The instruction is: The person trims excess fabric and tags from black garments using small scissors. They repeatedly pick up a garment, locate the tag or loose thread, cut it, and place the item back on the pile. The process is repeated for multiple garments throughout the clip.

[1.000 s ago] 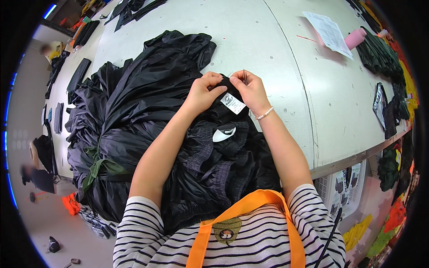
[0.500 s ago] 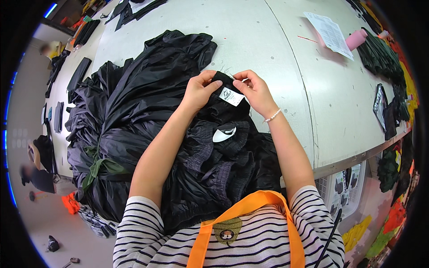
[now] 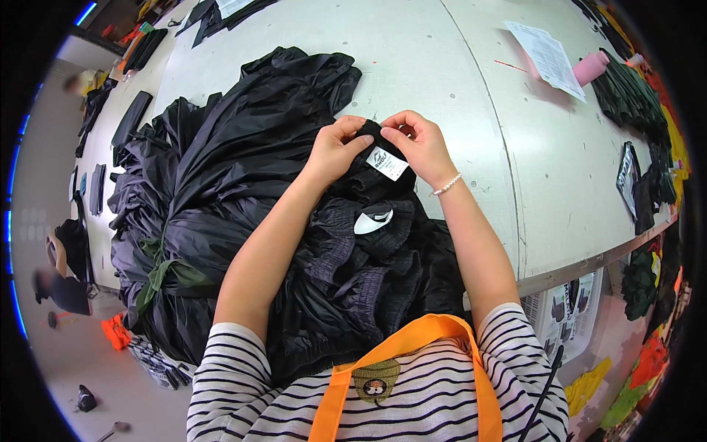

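Both hands pinch the upper edge of a black garment [image 3: 368, 184] with a gathered elastic waistband. My left hand [image 3: 337, 153] grips it on one side, thumb against fingers. On the other side, my right hand [image 3: 421, 147], a beaded bracelet at its wrist, pinches the same edge. Just below the fingertips hangs a white label [image 3: 387, 163] with a dark print. A second white label [image 3: 373, 222] lies lower down, among more gathered elastic. Under my forearms spreads a big heap of shiny black garments [image 3: 236, 162], with a dark green strip [image 3: 173, 274] on its left part.
A pale worktable [image 3: 412, 44] runs ahead and right. On it lie a printed sheet [image 3: 546, 62], a pink thread cone [image 3: 591, 68] and dark green garments [image 3: 626, 99]. Folded black pieces [image 3: 132, 121] line the left. Two people are off to the left. A bin [image 3: 578, 309] stands under the table.
My hands have shifted slightly right and drawn a little closer together along the garment's edge. The white label has moved with them.
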Demonstrator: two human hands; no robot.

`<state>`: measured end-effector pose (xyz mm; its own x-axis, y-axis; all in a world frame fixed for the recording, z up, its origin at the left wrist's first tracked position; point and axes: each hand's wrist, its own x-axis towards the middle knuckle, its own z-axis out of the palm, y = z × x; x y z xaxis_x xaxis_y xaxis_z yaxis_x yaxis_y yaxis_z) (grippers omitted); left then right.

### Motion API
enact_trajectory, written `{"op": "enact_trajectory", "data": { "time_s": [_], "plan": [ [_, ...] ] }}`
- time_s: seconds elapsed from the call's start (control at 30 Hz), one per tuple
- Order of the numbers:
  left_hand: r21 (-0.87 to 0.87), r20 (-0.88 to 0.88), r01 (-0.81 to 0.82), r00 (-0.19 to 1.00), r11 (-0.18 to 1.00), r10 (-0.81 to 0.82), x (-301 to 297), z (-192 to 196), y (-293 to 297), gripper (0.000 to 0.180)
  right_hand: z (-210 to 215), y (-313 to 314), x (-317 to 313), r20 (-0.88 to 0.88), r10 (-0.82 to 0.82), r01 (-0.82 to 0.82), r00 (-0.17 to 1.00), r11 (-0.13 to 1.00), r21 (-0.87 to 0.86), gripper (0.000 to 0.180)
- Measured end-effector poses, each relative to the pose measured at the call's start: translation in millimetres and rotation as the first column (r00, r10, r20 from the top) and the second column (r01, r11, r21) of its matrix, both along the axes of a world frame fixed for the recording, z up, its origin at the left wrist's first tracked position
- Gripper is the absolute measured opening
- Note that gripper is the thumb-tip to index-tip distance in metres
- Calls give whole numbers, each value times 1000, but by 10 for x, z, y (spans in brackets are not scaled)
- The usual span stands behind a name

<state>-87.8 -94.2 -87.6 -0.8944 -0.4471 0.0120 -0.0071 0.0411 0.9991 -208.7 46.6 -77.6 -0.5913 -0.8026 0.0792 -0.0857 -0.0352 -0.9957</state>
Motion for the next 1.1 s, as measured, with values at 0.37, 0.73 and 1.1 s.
{"op": "enact_trajectory", "data": {
  "time_s": [0.37,0.73,1.1],
  "plan": [
    [-186,-19,7,1000,983,-10,2,-42,-3,16,30,-41,3,-89,-18,19,996,1000,8,18],
    [93,101,-2,995,996,-7,19,72,12,19,-13,-51,141,-194,-211,208,958,977,-38,17],
    [132,34,-31,999,991,26,14,47,29,19,-257,-171,114,-90,-414,411,906,910,-51,19]
  ]
}}
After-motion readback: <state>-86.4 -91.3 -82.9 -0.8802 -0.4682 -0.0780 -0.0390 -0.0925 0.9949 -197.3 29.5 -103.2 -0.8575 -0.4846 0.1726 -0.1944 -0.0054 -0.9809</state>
